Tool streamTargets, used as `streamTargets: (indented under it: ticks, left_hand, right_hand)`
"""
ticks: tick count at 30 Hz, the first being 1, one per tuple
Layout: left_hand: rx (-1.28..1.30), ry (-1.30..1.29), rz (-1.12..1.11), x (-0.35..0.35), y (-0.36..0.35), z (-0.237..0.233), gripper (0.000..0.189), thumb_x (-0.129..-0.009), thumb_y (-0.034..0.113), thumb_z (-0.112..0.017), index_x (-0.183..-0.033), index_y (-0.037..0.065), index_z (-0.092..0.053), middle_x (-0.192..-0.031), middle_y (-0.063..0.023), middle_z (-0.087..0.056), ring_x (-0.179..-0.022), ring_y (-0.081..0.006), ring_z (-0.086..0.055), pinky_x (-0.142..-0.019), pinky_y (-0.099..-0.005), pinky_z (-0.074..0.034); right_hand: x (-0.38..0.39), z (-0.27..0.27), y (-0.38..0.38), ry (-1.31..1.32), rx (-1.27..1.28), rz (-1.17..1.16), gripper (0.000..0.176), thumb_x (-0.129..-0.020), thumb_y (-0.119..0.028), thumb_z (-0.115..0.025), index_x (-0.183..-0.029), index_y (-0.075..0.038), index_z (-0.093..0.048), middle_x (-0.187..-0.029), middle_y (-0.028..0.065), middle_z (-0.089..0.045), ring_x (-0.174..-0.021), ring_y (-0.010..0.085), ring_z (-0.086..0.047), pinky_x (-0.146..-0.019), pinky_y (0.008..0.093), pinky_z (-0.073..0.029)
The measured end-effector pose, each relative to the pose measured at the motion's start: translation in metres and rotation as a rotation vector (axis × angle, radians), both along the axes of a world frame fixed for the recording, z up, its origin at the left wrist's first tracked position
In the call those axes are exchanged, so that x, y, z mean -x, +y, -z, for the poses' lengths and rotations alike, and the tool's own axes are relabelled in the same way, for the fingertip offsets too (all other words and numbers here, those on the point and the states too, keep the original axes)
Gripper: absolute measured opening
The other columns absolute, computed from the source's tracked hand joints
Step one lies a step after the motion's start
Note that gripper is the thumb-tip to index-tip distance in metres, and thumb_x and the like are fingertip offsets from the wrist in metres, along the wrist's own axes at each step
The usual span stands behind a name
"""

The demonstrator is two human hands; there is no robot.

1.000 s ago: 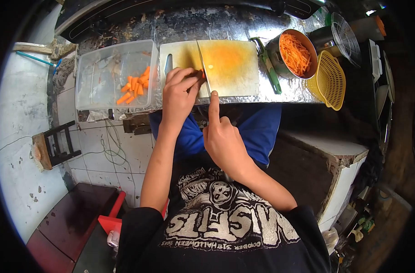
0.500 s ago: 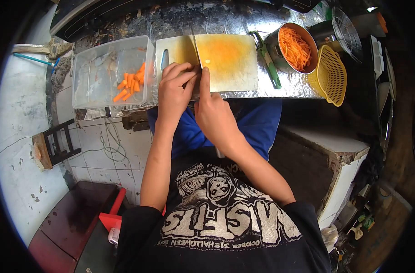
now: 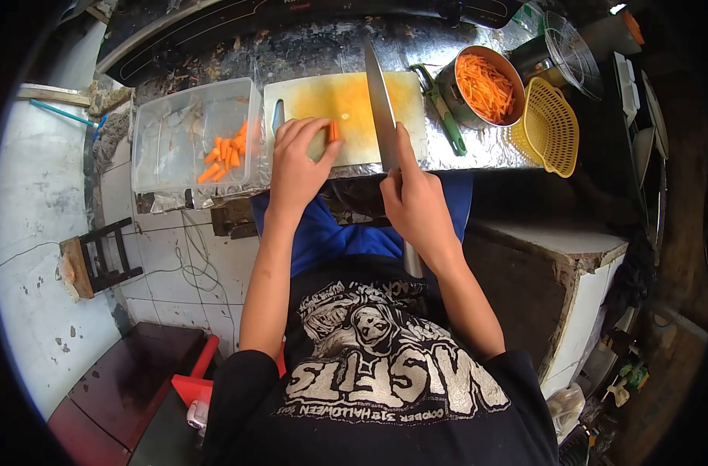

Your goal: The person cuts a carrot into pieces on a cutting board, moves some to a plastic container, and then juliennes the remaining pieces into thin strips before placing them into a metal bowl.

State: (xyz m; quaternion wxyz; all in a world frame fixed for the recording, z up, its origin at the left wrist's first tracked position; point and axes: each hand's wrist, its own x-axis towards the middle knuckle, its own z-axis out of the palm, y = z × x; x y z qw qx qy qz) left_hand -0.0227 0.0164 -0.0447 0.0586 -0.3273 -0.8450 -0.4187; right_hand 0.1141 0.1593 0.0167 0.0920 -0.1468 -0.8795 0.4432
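Note:
A white cutting board [image 3: 361, 151] with orange stains lies on the counter in front of me. On its left half my left hand [image 3: 299, 159] has its fingers and thumb around a short carrot piece [image 3: 333, 130], mostly covered by the fingers. My right hand [image 3: 416, 202] grips a large kitchen knife [image 3: 379, 97], index finger stretched along the blade. The blade stands over the board's right part, apart from the carrot, tip pointing away from me. A pale carrot scrap [image 3: 345, 116] lies near the middle of the board.
Left of the board stands a clear plastic container [image 3: 158, 167] with several carrot chunks [image 3: 226, 151]. To the right are a green-handled peeler-like tool [image 3: 445, 124], a metal pot [image 3: 448, 92] of shredded carrot [image 3: 484, 87], and a yellow basket [image 3: 560, 128]. A stove [image 3: 214, 35] borders the back.
The knife and my right hand have moved right, away from my left hand. The carrot piece now shows at my left fingertips. The view has shifted slightly.

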Motion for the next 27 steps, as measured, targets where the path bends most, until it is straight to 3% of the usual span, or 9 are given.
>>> streamTargets:
  ticks: [4,6,17,19,20,22,23,26,27]
  left_hand:
    - [0.126,0.057,0.094,0.007,-0.003,-0.001,0.039,-0.085,0.013,-0.075,-0.123,0.004,-0.069,-0.114,-0.0124,-0.065,-0.111,-0.0305,-0.058,-0.096,-0.0385,-0.048]
    - [0.146,0.067,0.138,0.012,-0.006,-0.001,0.039,-0.087,0.013,-0.073,-0.124,0.003,-0.067,-0.114,-0.0125,-0.063,-0.11,-0.0308,-0.058,-0.095,-0.0396,-0.048]
    - [0.374,0.427,0.152,0.014,0.02,0.011,0.038,-0.093,0.013,-0.065,-0.127,-0.005,-0.057,-0.107,-0.0159,-0.06,-0.105,-0.031,-0.06,-0.09,-0.0385,-0.052]
    - [0.428,0.562,0.16,0.018,0.025,0.011,0.026,-0.094,0.015,-0.065,-0.113,-0.003,-0.061,-0.1,-0.0129,-0.06,-0.095,-0.0276,-0.061,-0.081,-0.0342,-0.055]
    - [0.425,0.556,0.165,0.022,0.028,0.012,0.026,-0.094,0.015,-0.065,-0.113,-0.003,-0.061,-0.1,-0.0129,-0.06,-0.095,-0.0276,-0.061,-0.081,-0.0342,-0.055]
    - [0.518,0.811,0.238,0.036,0.035,0.009,0.019,-0.095,0.019,-0.063,-0.094,0.0,-0.062,-0.084,-0.0064,-0.056,-0.082,-0.0191,-0.059,-0.067,-0.0263,-0.055]
    - [0.473,0.863,0.272,0.044,0.039,0.011,0.013,-0.088,0.015,-0.065,-0.082,0.004,-0.061,-0.081,-0.0052,-0.056,-0.08,-0.0176,-0.059,-0.063,-0.0254,-0.055]
    - [0.593,0.929,0.364,0.055,0.045,0.011,0.006,-0.077,0.01,-0.066,-0.076,0.005,-0.063,-0.078,-0.0058,-0.056,-0.076,-0.0174,-0.059,-0.06,-0.0267,-0.054]
    - [0.591,0.927,0.369,0.054,0.046,0.006,0.006,-0.077,0.01,-0.066,-0.076,0.005,-0.063,-0.078,-0.0058,-0.056,-0.076,-0.0174,-0.059,-0.06,-0.0267,-0.054]
  right_hand:
    - [-0.009,0.004,0.005,-0.053,0.01,0.023,0.072,-0.087,0.003,-0.058,-0.15,0.011,-0.024,-0.072,0.0288,-0.063,-0.065,0.0451,-0.065,-0.063,0.05,-0.051]
    - [-0.012,0.006,0.006,-0.035,0.024,0.047,0.073,-0.087,0.005,-0.056,-0.154,0.001,-0.028,-0.069,0.0199,-0.059,-0.059,0.0367,-0.063,-0.061,0.0372,-0.05]
    - [-0.018,0.003,0.012,-0.036,0.013,0.055,0.072,-0.087,0.002,-0.056,-0.154,0.0,-0.03,-0.069,0.0221,-0.06,-0.061,0.0394,-0.063,-0.062,0.0394,-0.05]
    - [-0.019,0.003,0.013,-0.043,0.008,0.059,0.072,-0.087,0.002,-0.056,-0.154,0.0,-0.031,-0.07,0.0226,-0.06,-0.061,0.04,-0.063,-0.063,0.04,-0.05]
    - [-0.019,0.002,0.015,-0.052,-0.002,0.045,0.071,-0.087,0.001,-0.057,-0.152,0.004,-0.03,-0.071,0.024,-0.062,-0.064,0.0419,-0.064,-0.064,0.0452,-0.051]
    - [-0.023,0.004,0.016,-0.07,-0.017,0.025,0.07,-0.087,0.0,-0.058,-0.15,0.008,-0.029,-0.071,0.0255,-0.064,-0.067,0.0438,-0.066,-0.065,0.0503,-0.051]
    - [-0.023,0.006,0.016,-0.068,-0.02,0.022,0.07,-0.087,0.0,-0.058,-0.15,0.008,-0.029,-0.072,0.0255,-0.064,-0.067,0.0439,-0.066,-0.065,0.0508,-0.051]
    - [-0.026,0.009,0.016,-0.05,-0.03,0.017,0.069,-0.087,0.0,-0.058,-0.15,0.008,-0.03,-0.072,0.0255,-0.065,-0.067,0.0443,-0.065,-0.066,0.0514,-0.051]
    - [-0.028,0.009,0.016,-0.055,-0.023,0.031,0.07,-0.087,0.0,-0.057,-0.151,0.004,-0.031,-0.071,0.0251,-0.063,-0.066,0.0433,-0.065,-0.064,0.0466,-0.05]
